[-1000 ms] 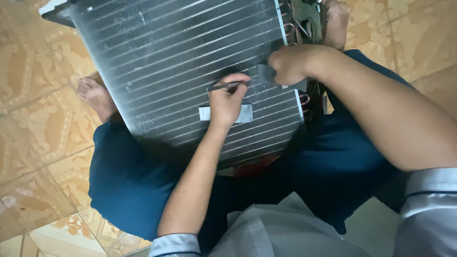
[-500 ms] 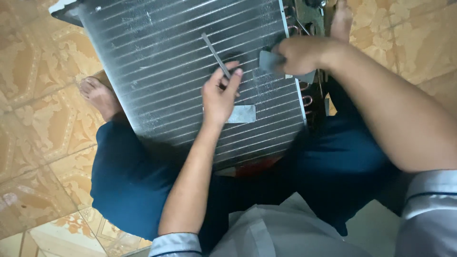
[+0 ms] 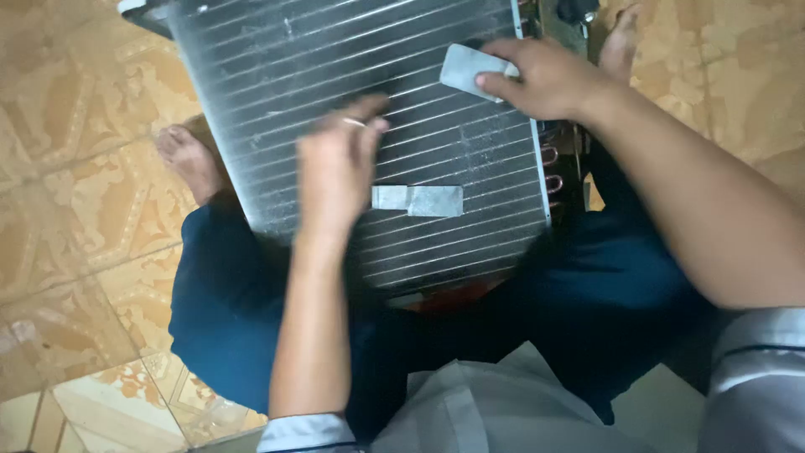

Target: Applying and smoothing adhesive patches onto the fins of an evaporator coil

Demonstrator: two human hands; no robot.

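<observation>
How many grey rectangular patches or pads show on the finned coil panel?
2. One grey pad sits near the panel's upper right, under the right hand's fingers. One flat grey patch lies lower, just right of the blurred left hand. Hands could hide others.

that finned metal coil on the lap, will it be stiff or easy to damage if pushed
The finned coil probably lifts as one stiff slab: it spans the lap without sagging. Its thin, close-set fins likely bend under a hard push. Being wide and flat, it should slide rather than roll, though the right hand seems to steady it.
</observation>
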